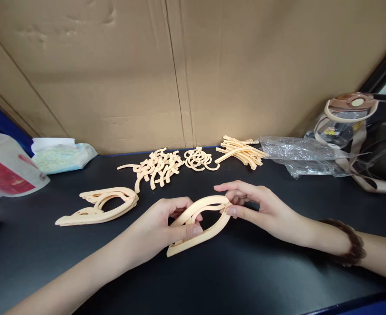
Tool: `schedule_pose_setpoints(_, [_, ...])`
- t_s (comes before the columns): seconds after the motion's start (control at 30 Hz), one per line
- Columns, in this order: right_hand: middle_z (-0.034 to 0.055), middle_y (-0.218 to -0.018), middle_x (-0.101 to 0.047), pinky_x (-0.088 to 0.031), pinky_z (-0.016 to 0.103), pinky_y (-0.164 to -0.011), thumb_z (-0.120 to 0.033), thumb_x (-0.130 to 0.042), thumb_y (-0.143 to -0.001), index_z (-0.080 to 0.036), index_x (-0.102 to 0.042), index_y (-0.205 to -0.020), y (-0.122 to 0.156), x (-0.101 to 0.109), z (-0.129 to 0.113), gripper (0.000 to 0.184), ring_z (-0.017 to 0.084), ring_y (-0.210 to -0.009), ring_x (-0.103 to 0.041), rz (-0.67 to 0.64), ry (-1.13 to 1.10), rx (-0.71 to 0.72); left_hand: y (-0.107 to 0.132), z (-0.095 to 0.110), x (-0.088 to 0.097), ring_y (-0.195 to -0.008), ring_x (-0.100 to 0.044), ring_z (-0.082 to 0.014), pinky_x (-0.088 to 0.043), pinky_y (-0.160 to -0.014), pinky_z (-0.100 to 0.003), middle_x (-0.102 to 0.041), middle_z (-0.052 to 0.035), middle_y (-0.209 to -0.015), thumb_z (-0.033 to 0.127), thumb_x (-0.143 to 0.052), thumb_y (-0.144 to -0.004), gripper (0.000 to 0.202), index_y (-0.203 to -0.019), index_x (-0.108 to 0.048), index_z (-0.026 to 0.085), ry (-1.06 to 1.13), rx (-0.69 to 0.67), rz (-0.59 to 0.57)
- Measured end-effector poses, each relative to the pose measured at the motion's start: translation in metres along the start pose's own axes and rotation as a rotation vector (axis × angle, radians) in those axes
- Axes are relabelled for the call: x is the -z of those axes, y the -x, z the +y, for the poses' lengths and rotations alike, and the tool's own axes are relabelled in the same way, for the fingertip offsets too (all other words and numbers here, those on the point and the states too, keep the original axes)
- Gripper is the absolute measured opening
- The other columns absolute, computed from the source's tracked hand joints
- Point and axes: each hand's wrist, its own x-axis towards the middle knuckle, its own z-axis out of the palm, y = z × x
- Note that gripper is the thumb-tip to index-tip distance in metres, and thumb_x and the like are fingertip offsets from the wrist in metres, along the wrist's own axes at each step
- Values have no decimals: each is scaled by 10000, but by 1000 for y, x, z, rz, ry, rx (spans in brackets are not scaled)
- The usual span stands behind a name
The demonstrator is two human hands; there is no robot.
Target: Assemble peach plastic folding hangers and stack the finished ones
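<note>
Between both hands is a cream plastic folding hanger (209,232), its two curved arms folded to the same side, held just over the black table. My left hand (173,223) grips the arms near their lower ends, thumb in front. With thumb and fingers, my right hand (250,203) pinches the joint at the other end; its index finger is stretched out. To the left lies a stack of folded hangers (114,212). Behind the hands are piles of short curved pieces (161,166), hooks (198,158) and long hanger arms (241,152).
Clear plastic bags (297,153) lie at the right, beside a water bottle (343,118) with a strap (356,166). A tissue pack (63,155) and a whitish container with a red panel (11,166) stand at the left. Cardboard (114,87) walls off the back of the black table (212,288).
</note>
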Motion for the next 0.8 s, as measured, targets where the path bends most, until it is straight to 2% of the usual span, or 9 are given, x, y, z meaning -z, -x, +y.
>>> schedule_pose_setpoints(0.07, [-16,-859,-648,-488,244,-720,-320,-605,-928,-218,-579,-1247,0,0,1,336,107,-772,-587,1,4,3,1,0,-1,-613,-444,-96,-361,-534,-188,-489,68,-675,431,-723,-778,308,-809,-537,188,56,9,1])
schedule_pose_setpoints(0.13, [-11,-861,-652,-491,249,-714,-316,-599,-931,-211,-579,-1249,-1,0,2,336,109,-766,-590,1,8,11,2,-1,-3,-565,-420,-86,-339,-495,-182,-453,81,-643,407,-709,-787,296,-781,-501,197,15,-29,27])
schedule_pose_setpoints(0.27, [-4,-878,-658,-497,252,-704,-316,-591,-936,-214,-578,-1255,-1,1,2,335,111,-760,-592,-1,39,18,8,2,-6,-590,-532,-104,-392,-537,-198,-588,67,-690,336,-622,-854,172,-790,-517,216,-281,-193,174])
schedule_pose_setpoints(0.33, [0,-889,-662,-500,251,-703,-319,-593,-936,-218,-579,-1257,-1,0,2,336,114,-766,-592,-2,59,23,11,4,-8,-604,-575,-105,-401,-552,-198,-640,74,-715,284,-596,-866,113,-801,-523,228,-404,-230,229])
schedule_pose_setpoints(0.57, [-7,-883,-654,-492,223,-694,-319,-583,-948,-232,-574,-1272,3,-1,2,335,105,-741,-578,-27,165,102,18,6,-9,-570,-570,-121,-369,-511,-208,-619,96,-642,275,-651,-841,146,-762,-532,243,-599,-262,335])
schedule_pose_setpoints(0.8, [12,-940,-627,-473,211,-694,-218,-513,-986,-229,-438,-1395,8,-1,6,416,100,-750,-566,-67,426,341,18,3,-11,-722,-606,-173,-410,-640,-260,-670,103,-717,207,-706,-828,169,-837,-548,267,-721,-367,374])
